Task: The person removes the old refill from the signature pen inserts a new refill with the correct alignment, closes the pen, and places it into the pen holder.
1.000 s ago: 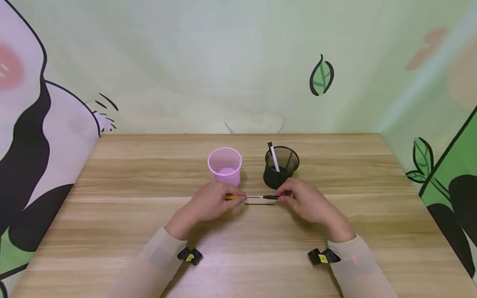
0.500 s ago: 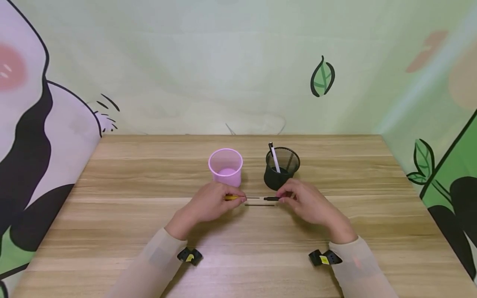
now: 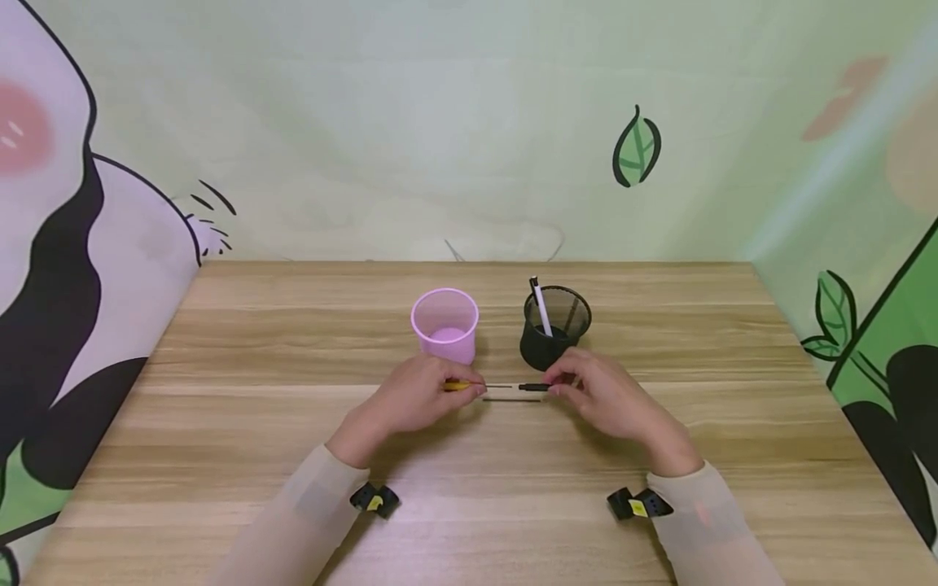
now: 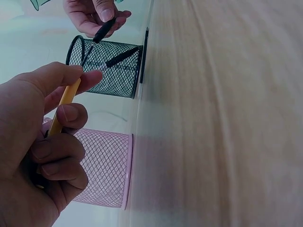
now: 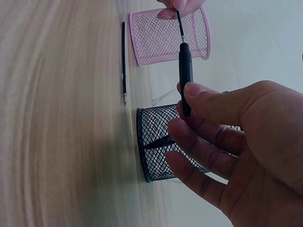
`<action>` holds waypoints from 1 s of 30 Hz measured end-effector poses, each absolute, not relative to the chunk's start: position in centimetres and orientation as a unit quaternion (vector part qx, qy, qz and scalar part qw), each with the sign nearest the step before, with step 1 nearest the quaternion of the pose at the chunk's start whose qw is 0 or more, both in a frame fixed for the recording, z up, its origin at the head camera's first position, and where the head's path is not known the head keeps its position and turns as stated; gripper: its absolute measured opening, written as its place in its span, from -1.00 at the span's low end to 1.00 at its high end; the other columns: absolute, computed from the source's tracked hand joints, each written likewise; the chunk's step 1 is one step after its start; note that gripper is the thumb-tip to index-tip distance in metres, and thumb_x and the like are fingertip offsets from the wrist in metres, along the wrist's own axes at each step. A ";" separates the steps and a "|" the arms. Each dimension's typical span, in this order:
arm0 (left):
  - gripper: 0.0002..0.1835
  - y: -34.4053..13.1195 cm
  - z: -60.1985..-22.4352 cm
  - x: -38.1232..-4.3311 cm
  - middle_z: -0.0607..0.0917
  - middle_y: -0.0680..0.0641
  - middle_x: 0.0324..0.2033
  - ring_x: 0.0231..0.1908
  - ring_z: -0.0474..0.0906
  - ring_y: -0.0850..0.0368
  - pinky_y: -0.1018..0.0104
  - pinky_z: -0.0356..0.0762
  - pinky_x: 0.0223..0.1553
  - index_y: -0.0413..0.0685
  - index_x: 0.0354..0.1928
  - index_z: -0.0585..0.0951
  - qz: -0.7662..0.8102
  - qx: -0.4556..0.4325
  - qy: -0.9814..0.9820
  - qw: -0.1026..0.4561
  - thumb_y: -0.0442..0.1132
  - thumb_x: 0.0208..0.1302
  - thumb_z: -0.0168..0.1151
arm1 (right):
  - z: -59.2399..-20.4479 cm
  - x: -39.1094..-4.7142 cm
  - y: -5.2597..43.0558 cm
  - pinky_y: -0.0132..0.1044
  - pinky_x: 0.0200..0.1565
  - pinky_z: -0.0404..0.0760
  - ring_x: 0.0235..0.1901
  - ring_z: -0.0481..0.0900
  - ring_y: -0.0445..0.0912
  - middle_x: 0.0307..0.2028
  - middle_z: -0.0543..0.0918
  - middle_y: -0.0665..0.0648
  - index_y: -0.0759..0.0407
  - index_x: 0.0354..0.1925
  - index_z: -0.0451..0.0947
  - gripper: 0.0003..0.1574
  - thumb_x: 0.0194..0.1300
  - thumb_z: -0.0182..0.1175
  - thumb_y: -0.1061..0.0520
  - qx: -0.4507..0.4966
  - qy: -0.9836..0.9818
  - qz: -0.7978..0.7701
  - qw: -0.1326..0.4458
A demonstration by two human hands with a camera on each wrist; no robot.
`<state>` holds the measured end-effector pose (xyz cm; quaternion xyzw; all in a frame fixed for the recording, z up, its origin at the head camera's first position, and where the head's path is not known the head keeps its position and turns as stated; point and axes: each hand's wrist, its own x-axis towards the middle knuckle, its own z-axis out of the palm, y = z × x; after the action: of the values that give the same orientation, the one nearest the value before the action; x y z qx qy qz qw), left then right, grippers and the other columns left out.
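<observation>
1. While the left hand [image 3: 414, 395] grips a yellow pen barrel [image 3: 458, 386] in the head view, the right hand [image 3: 604, 399] pinches a black pen piece [image 3: 535, 387], the two parts facing end to end above the wooden table [image 3: 469, 505]. A thin refill [image 3: 500, 387] juts from the barrel toward the black piece. Just on the near side of them lies a loose refill [image 3: 511, 400]; beyond the hands stand a pink cup [image 3: 449, 350] and a black mesh cup [image 3: 542, 352] with a white pen [image 3: 543, 312] leaning inside.

2. From the left wrist, thumb and forefinger clasp the barrel at its front end, and the remaining fingers curl in around its rear. The step in hand looks like lining up the refill with the black piece.

3. From the right wrist, thumb and forefinger hold the black piece, its other fingers bent loosely away from it. The refill's tip sits at the piece's mouth; whether it has entered is too fine to tell. The next move would seem to call for keeping both parts in line and sliding them together gently, lest the slim refill bend.
</observation>
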<state>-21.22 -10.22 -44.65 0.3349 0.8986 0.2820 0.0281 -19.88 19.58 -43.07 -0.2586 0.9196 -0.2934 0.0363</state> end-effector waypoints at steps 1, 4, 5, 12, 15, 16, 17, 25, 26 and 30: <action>-0.80 -10.2 -44.6 -21.2 0.78 0.21 -0.27 -0.22 0.62 0.27 0.21 0.62 -0.05 0.18 -0.08 0.83 0.281 0.336 0.899 0.027 -0.01 0.46 0.29 | -43.1 -19.9 19.6 -0.27 -0.15 0.57 -0.22 0.61 -0.20 -0.24 0.70 -0.02 0.06 -0.13 0.73 -0.90 0.40 0.34 0.21 -0.259 0.919 -0.293 0.036; -0.81 -10.2 -44.6 -21.2 0.77 0.22 -0.30 -0.23 0.61 0.27 0.21 0.62 -0.07 0.19 -0.09 0.83 0.278 0.337 0.899 0.024 -0.01 0.45 0.30 | -43.0 -19.9 19.5 -0.28 -0.16 0.57 -0.22 0.61 -0.20 -0.24 0.70 -0.03 0.06 -0.14 0.73 -0.90 0.39 0.35 0.21 -0.264 0.918 -0.294 0.036; -0.81 -10.2 -44.6 -21.2 0.77 0.22 -0.29 -0.23 0.62 0.27 0.21 0.62 -0.07 0.20 -0.08 0.83 0.277 0.337 0.900 0.023 -0.01 0.46 0.29 | -43.0 -19.9 19.5 -0.28 -0.16 0.56 -0.22 0.61 -0.20 -0.25 0.69 -0.04 0.06 -0.14 0.73 -0.90 0.39 0.35 0.21 -0.267 0.917 -0.293 0.034; -0.80 -10.1 -44.5 -21.2 0.80 0.22 -0.24 -0.20 0.65 0.29 0.20 0.63 -0.04 0.21 -0.07 0.83 0.278 0.337 0.899 0.028 -0.01 0.46 0.28 | -43.2 -19.9 19.4 -0.26 -0.14 0.58 -0.22 0.61 -0.20 -0.23 0.70 -0.06 0.07 -0.14 0.73 -0.88 0.37 0.36 0.23 -0.280 0.914 -0.294 0.023; -0.81 -10.0 -44.5 -21.1 0.80 0.23 -0.25 -0.21 0.65 0.29 0.20 0.62 -0.05 0.22 -0.07 0.83 0.278 0.339 0.899 0.027 -0.01 0.46 0.28 | -43.2 -19.9 19.2 -0.26 -0.14 0.58 -0.22 0.61 -0.20 -0.23 0.69 -0.05 0.07 -0.14 0.72 -0.89 0.38 0.35 0.23 -0.280 0.913 -0.295 0.024; -0.81 -10.0 -44.5 -21.1 0.80 0.23 -0.25 -0.20 0.65 0.29 0.21 0.62 -0.05 0.22 -0.07 0.83 0.278 0.339 0.899 0.026 -0.01 0.46 0.28 | -43.2 -19.9 19.2 -0.26 -0.14 0.58 -0.22 0.61 -0.20 -0.23 0.69 -0.06 0.07 -0.14 0.72 -0.89 0.38 0.35 0.23 -0.281 0.913 -0.296 0.025; -0.81 -10.0 -44.6 -21.2 0.80 0.23 -0.25 -0.20 0.65 0.29 0.20 0.62 -0.06 0.22 -0.07 0.83 0.277 0.339 0.899 0.027 -0.01 0.46 0.28 | -43.2 -19.9 19.1 -0.25 -0.13 0.58 -0.22 0.61 -0.20 -0.23 0.69 -0.06 0.07 -0.14 0.72 -0.89 0.38 0.35 0.23 -0.281 0.912 -0.296 0.025; -0.80 -9.9 -44.7 -21.2 0.82 0.23 -0.20 -0.17 0.67 0.30 0.19 0.63 -0.03 0.24 -0.05 0.82 0.276 0.337 0.900 0.031 0.01 0.46 0.28 | -43.2 -19.8 18.8 -0.26 -0.13 0.57 -0.23 0.60 -0.21 -0.25 0.68 -0.07 0.07 -0.15 0.71 -0.90 0.37 0.36 0.22 -0.281 0.911 -0.300 0.023; -0.80 -9.9 -44.7 -21.2 0.82 0.23 -0.19 -0.16 0.67 0.30 0.19 0.63 -0.03 0.24 -0.05 0.82 0.276 0.337 0.899 0.032 0.01 0.46 0.28 | -43.2 -19.7 18.8 -0.27 -0.14 0.58 -0.24 0.60 -0.22 -0.26 0.68 -0.07 0.06 -0.15 0.70 -0.90 0.37 0.36 0.22 -0.279 0.912 -0.301 0.024; -0.80 -9.8 -44.7 -21.1 0.83 0.22 -0.17 -0.15 0.68 0.30 0.19 0.64 -0.03 0.24 -0.05 0.82 0.278 0.335 0.900 0.036 0.01 0.46 0.27 | -43.2 -19.7 18.7 -0.28 -0.16 0.58 -0.26 0.60 -0.23 -0.26 0.72 -0.07 0.03 -0.15 0.70 -0.91 0.39 0.35 0.20 -0.266 0.913 -0.308 0.038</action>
<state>-21.13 -9.81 -44.72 0.3351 0.8995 0.2780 0.0359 -19.70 18.67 -43.20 -0.2661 0.9125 -0.3084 0.0377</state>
